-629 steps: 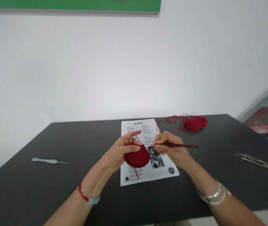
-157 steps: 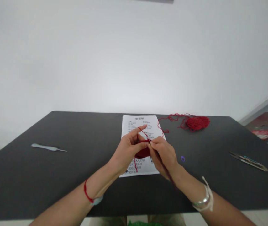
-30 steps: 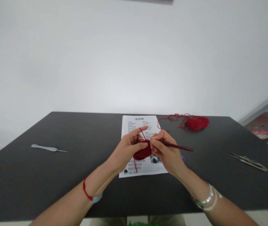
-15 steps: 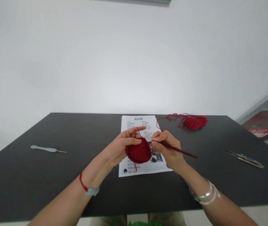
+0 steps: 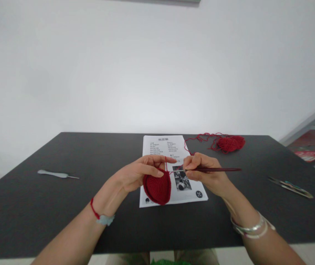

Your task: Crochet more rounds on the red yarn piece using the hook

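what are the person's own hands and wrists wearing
Left hand: bare, with a thin red cord bracelet bearing a pale blue-grey piece. Right hand: bare, with shiny silver-coloured and whitish bangles. No sleeves show.

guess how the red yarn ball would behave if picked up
The red yarn ball looks loosely wound, so it would probably squash softly and feel light for its size. Its loose strand may trail or snag.

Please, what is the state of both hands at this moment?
Left hand: closed on the red crochet piece.
Right hand: closed on the crochet hook.
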Action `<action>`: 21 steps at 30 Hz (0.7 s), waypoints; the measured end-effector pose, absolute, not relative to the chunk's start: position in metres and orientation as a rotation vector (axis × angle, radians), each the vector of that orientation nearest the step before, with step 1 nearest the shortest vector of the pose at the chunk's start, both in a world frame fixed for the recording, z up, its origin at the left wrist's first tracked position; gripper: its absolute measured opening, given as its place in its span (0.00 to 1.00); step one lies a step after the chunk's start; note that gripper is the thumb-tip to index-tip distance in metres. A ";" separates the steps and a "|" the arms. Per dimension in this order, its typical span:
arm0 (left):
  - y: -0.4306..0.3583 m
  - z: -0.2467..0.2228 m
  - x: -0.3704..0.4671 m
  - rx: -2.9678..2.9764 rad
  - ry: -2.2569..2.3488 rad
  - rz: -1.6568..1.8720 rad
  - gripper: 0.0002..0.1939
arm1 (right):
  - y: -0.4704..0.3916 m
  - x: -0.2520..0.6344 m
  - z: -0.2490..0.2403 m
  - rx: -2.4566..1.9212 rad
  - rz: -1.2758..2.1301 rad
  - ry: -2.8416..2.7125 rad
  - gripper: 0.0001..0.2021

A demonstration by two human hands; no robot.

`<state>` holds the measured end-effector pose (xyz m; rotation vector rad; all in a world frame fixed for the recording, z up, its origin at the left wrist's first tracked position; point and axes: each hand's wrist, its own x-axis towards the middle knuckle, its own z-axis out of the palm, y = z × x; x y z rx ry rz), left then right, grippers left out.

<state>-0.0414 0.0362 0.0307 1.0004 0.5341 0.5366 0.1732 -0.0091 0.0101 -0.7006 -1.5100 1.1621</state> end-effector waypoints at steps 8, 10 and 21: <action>0.035 0.031 -0.041 1.094 0.539 0.485 0.18 | -0.007 0.166 0.013 -0.559 1.519 -1.238 0.10; 0.033 0.027 -0.037 1.142 0.575 0.616 0.18 | -0.006 0.159 0.012 -0.529 1.622 -1.125 0.11; 0.023 0.022 -0.019 1.213 0.685 0.967 0.22 | -0.004 0.142 0.007 -0.641 1.335 -0.999 0.11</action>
